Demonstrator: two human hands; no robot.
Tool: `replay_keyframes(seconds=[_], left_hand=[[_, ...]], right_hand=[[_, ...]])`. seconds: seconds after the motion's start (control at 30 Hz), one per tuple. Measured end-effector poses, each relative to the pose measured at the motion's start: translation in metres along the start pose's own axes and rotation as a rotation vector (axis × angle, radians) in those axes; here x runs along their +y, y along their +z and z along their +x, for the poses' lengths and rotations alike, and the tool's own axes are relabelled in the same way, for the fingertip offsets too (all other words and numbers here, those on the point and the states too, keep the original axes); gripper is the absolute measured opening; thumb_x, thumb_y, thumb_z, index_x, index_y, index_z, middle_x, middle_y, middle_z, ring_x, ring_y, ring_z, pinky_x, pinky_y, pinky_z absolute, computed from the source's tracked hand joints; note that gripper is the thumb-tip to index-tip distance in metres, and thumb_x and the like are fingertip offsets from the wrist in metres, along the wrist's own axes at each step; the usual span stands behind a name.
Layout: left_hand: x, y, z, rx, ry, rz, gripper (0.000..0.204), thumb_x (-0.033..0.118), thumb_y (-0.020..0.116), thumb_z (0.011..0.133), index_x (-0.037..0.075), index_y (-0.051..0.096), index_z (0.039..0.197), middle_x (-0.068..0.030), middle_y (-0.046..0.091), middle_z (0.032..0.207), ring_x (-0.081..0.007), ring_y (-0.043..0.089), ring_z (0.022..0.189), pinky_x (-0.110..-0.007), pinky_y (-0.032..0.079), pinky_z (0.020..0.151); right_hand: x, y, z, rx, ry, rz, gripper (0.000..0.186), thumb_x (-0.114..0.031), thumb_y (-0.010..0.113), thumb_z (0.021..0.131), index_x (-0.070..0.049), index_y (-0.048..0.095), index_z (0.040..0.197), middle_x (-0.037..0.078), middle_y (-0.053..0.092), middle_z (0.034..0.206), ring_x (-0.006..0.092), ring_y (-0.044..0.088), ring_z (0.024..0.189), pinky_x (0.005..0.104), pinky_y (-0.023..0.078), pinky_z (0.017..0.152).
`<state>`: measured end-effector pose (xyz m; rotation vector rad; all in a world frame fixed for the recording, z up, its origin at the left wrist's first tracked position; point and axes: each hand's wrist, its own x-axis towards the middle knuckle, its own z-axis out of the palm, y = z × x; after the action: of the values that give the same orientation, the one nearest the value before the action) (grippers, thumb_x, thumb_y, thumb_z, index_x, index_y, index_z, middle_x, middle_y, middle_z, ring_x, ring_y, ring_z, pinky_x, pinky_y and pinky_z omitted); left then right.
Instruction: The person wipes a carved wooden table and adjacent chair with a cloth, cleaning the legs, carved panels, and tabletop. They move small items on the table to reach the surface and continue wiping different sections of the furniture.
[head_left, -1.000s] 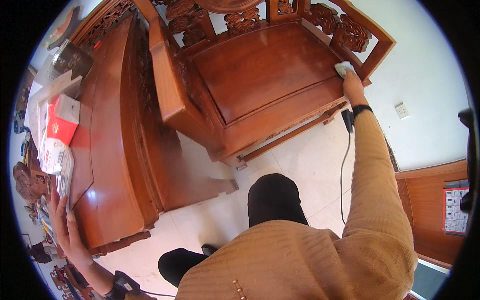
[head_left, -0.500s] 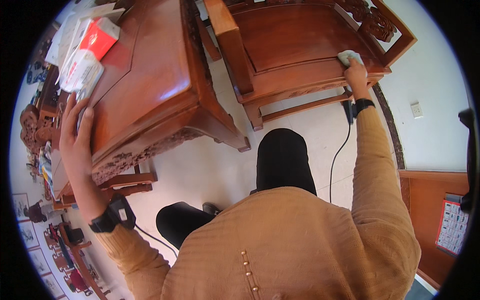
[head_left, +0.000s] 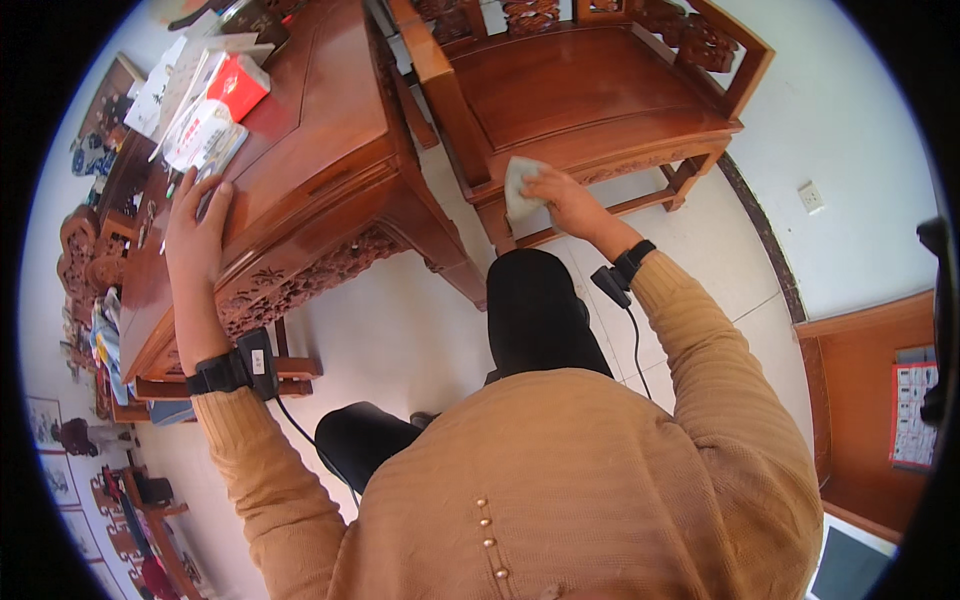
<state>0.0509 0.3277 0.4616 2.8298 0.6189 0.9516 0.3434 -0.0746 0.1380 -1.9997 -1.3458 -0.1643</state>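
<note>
A pale cloth [head_left: 521,188] is gripped by my right hand [head_left: 571,208], its fingers closed on one edge. It is at the front left corner of a reddish-brown carved wooden chair [head_left: 560,85]; whether it touches the wood, I cannot tell. My left hand [head_left: 200,228] rests with fingers spread on the edge of a polished wooden table [head_left: 330,125]. Just beyond its fingertips lies a white tissue pack [head_left: 207,138], with a red box [head_left: 240,88] behind it. A black strap with a cabled device circles each wrist.
Papers [head_left: 175,85] and a dark round container [head_left: 252,22] stand at the table's far end. A white wall with a socket [head_left: 810,197] rises at the right, above a wooden cabinet [head_left: 870,390]. My knee [head_left: 545,310] is close to the chair's front leg.
My right hand has drawn the cloth leftward along the chair's front, from the right corner to the left one. My left hand stays on the table edge. The view has shifted slightly.
</note>
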Motion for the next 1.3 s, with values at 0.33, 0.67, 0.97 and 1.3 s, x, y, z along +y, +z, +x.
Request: replay_keyframes(seconds=[0.33, 0.67, 0.97, 1.3], left_hand=[[0.007, 0.003, 0.002, -0.002, -0.005, 0.12, 0.044, 0.042, 0.067, 0.095, 0.01, 0.073, 0.124, -0.0151, 0.05, 0.155, -0.0325, 0.05, 0.141, -0.04, 0.038, 0.115], [0.0, 0.003, 0.0, 0.078, 0.085, 0.179, 0.041, 0.04, 0.067, 0.094, 0.011, 0.073, 0.123, -0.0152, 0.051, 0.154, -0.0318, 0.05, 0.14, -0.038, 0.039, 0.114], [0.012, -0.002, -0.013, 0.202, 0.079, -0.14, 0.044, 0.031, 0.073, 0.089, 0.005, 0.07, 0.125, -0.0231, 0.049, 0.152, -0.0397, 0.048, 0.139, -0.043, 0.036, 0.118], [-0.075, -0.018, -0.257, 0.286, -0.413, -0.605, 0.033, 0.014, 0.065, 0.098, 0.007, 0.066, 0.13, -0.0112, 0.051, 0.153, -0.0225, 0.049, 0.14, -0.035, 0.041, 0.112]], right_hand=[[0.172, -0.089, -0.136, 0.714, 1.086, 0.64, 0.04, -0.026, 0.053, 0.103, -0.003, 0.054, 0.136, 0.017, 0.06, 0.132, 0.0309, 0.06, 0.115, 0.0479, 0.051, 0.096], [0.246, -0.018, -0.038, 0.601, 1.149, 0.486, 0.026, -0.017, 0.052, 0.093, 0.0, 0.069, 0.104, 0.02, 0.072, 0.102, 0.0322, 0.069, 0.087, 0.0472, 0.055, 0.074], [0.025, 0.082, 0.058, -0.303, 0.709, 0.228, 0.031, -0.011, 0.06, 0.09, 0.003, 0.066, 0.117, 0.021, 0.07, 0.117, 0.0373, 0.071, 0.102, 0.0466, 0.059, 0.085], [-0.166, 0.031, 0.076, -0.074, 0.792, 1.184, 0.058, -0.003, 0.041, 0.097, 0.003, 0.032, 0.154, 0.018, 0.056, 0.132, 0.031, 0.062, 0.109, 0.0441, 0.056, 0.089]])
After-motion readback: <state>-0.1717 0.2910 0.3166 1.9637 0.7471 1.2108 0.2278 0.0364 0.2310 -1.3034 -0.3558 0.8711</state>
